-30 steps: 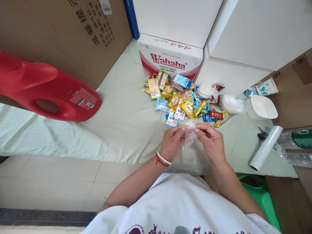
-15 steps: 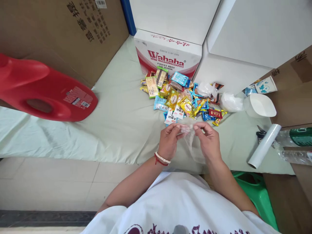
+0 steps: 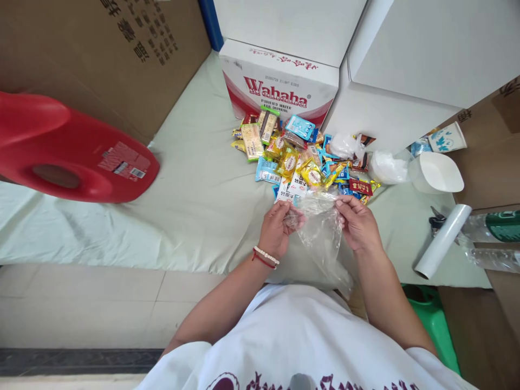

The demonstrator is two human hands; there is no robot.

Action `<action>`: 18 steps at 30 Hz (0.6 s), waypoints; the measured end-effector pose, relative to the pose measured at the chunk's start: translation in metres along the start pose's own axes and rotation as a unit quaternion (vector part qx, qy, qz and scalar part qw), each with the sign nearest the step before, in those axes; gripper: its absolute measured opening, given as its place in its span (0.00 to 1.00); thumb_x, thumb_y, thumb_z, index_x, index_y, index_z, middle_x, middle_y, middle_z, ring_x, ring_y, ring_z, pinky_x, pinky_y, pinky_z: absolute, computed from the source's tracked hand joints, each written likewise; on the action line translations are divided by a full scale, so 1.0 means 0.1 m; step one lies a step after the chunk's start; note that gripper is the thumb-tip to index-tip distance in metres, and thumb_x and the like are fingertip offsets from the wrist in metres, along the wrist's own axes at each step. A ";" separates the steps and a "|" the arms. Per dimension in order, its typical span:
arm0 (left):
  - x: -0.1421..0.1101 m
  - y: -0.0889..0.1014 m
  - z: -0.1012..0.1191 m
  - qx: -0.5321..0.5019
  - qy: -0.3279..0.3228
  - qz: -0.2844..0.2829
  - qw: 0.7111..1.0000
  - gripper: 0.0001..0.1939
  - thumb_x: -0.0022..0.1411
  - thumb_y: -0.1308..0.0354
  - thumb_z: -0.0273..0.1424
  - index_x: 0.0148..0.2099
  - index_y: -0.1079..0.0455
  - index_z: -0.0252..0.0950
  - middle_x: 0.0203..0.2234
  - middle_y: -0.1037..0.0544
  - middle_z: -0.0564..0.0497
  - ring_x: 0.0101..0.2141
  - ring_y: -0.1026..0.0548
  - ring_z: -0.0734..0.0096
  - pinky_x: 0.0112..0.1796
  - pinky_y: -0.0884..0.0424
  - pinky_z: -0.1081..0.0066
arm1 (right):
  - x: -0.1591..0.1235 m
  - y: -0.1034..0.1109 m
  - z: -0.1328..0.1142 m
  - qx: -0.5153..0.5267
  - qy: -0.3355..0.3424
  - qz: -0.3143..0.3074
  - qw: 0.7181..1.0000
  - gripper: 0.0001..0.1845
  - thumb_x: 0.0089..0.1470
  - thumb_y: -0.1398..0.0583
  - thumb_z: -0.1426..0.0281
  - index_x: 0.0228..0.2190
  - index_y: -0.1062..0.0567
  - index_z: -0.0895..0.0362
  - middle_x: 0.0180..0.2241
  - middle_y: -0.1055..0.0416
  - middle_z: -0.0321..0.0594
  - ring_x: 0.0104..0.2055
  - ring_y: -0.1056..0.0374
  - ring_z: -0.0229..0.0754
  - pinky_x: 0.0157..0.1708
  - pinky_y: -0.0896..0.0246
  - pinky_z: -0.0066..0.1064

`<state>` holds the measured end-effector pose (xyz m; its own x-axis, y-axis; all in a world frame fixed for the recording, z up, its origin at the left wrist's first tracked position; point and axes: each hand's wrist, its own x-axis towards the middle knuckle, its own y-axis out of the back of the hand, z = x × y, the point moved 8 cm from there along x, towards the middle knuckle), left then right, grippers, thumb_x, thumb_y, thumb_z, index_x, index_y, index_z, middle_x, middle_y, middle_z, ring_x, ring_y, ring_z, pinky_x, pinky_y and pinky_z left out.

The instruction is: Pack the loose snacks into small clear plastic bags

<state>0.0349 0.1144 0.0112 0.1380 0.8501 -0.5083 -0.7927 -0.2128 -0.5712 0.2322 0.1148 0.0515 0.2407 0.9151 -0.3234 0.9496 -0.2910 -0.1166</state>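
Here, clear plastic bag (image 3: 323, 233), thin, crinkled

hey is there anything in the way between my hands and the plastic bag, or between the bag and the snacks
Nothing visible. Your left hand and right hand both hold the bag, and its far edge overlaps the nearest snacks in view. Whether they touch, I can't tell.

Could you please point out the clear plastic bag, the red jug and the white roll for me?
Clear plastic bag (image 3: 320, 230), head view: the middle of its thin film.
Red jug (image 3: 88, 156), head view: its side, just right of the handle opening.
White roll (image 3: 443, 241), head view: the middle of its curved side.
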 end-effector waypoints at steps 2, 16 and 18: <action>0.00 -0.02 0.00 -0.003 0.009 -0.009 1.000 0.23 0.52 0.28 0.47 0.37 0.33 0.38 0.29 0.21 0.54 0.30 0.18 0.69 0.30 0.24 0.72 | 0.07 0.08 -0.04 -0.002 0.017 0.011 1.000 0.22 0.40 0.25 0.58 0.33 0.24 0.55 0.23 0.35 0.28 0.21 0.46 0.29 0.18 0.51 0.22; 0.01 -0.10 -0.13 0.117 -0.009 -0.101 0.988 0.27 0.43 0.24 0.34 0.46 0.27 0.36 0.30 0.22 0.54 0.34 0.24 0.71 0.34 0.30 0.72 | -0.05 0.18 -0.01 0.019 -0.009 0.008 1.000 0.23 0.38 0.24 0.58 0.31 0.26 0.55 0.27 0.36 0.30 0.21 0.47 0.28 0.17 0.52 0.21; 0.01 -0.14 -0.12 0.115 -0.020 -0.111 0.987 0.29 0.44 0.24 0.33 0.49 0.28 0.37 0.32 0.23 0.54 0.33 0.25 0.73 0.34 0.30 0.73 | -0.12 0.32 -0.07 -0.010 0.005 0.007 1.000 0.20 0.42 0.26 0.57 0.32 0.25 0.54 0.26 0.35 0.30 0.21 0.46 0.29 0.17 0.51 0.21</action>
<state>0.0531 0.1119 0.0109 0.3033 0.8825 -0.3594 -0.8598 0.0908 -0.5025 0.2611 0.0961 0.0584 0.2566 0.9133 -0.3161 0.9498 -0.2989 -0.0925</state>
